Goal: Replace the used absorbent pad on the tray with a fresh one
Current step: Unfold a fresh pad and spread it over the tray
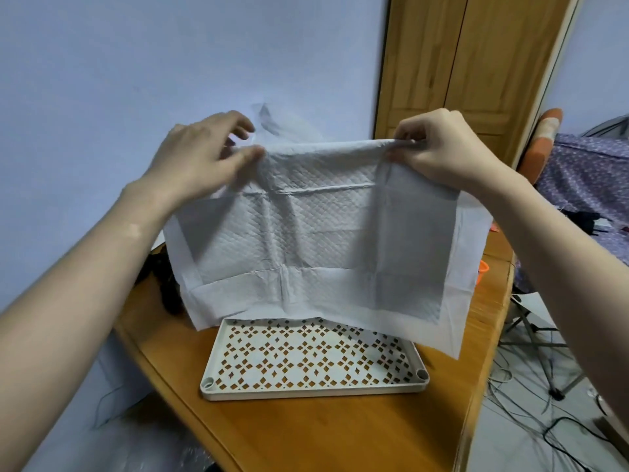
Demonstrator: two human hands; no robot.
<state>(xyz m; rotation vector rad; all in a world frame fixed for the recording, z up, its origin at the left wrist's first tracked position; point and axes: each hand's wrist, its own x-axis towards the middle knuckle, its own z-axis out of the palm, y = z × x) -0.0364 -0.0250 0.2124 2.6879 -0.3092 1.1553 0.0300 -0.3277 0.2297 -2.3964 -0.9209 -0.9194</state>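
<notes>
The wooden table (306, 434) carries the white patterned tray (313, 391), bare, nothing lying in it, and above it hangs the quilted absorbent pad (306, 240), held up in the air. It looks light, limp and creased, best taken by the top corners. The right hand (439, 148) pinches one top corner; the left hand (200, 155) pinches the other, its upper fingers loose.
</notes>
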